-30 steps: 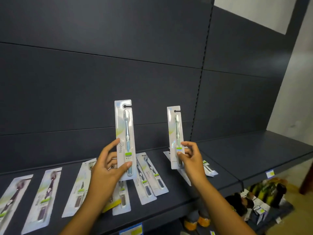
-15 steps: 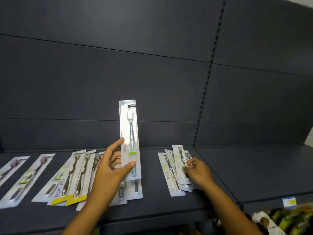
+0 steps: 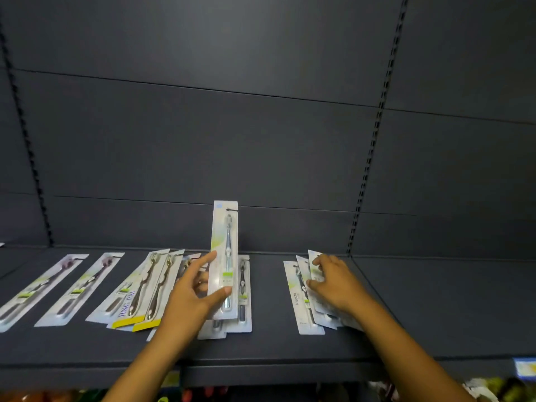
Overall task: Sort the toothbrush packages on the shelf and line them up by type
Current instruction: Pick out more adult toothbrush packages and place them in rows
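Now that my right hand has laid its toothbrush pack flat on the right pile and presses it, fingers spread, my left hand pinches another pack upright over the shelf middle; next goes there.

Blue price tag on lower right; blurred goods below, perhaps snacks.

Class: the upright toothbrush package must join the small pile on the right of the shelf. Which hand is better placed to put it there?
Left. The left hand already holds the upright package; the right hand lies on the right pile.
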